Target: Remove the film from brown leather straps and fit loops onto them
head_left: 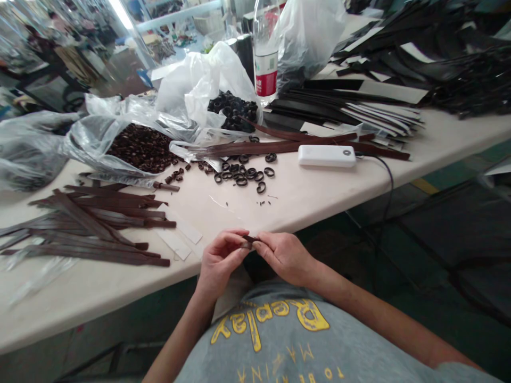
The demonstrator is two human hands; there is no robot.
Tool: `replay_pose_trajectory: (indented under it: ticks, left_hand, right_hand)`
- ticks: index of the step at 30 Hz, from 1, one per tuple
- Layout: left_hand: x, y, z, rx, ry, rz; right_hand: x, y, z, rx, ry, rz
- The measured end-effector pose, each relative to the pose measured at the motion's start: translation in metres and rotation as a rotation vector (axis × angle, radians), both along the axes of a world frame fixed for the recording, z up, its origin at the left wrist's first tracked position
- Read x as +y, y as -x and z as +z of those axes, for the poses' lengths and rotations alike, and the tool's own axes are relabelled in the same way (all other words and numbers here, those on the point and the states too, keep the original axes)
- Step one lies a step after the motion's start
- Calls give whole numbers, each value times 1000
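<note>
Centrally, one small dark-brown strip [250, 239], pinched in closed fingertips of left hand [219, 260] and right hand [288, 258]; cream-coloured, smooth-topped table [311, 194]; cluttered workroom [43, 58] beyond.

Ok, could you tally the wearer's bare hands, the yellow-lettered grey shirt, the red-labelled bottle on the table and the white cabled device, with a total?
Left hand and right hand: 2
Grey shirt: 1
Bottle: 1
White device: 1
Total: 5
</note>
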State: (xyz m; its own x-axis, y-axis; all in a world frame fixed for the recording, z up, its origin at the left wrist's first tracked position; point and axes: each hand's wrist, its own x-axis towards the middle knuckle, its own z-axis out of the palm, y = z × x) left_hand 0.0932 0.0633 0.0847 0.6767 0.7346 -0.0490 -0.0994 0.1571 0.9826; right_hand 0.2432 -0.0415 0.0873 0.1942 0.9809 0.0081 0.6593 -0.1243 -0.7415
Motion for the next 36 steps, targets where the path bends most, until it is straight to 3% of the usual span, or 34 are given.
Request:
replay_pose_trajectory:
  ticks: [3,10,20,26,31,36]
  left_hand:
    - [-2,0,2,20,-35,-52]
    - [-1,0,1,60,18,-7]
    - [-3,0,3,74,64,-9]
    - [-1,0,-3,0,210,94]
    - [-2,-3,-3,8,121,31]
    - [-1,-2,-3,25,87,0]
  right_hand:
    - [-1,2,0,-42,-17,33]
    - [-2,5,-3,-176,-115,64]
    - [0,5,-3,-260,-43,171]
    - [-4,-1,6,-78,22,260]
    - [-3,-4,14,201,40,338]
    - [-2,-3,8,240,52,294]
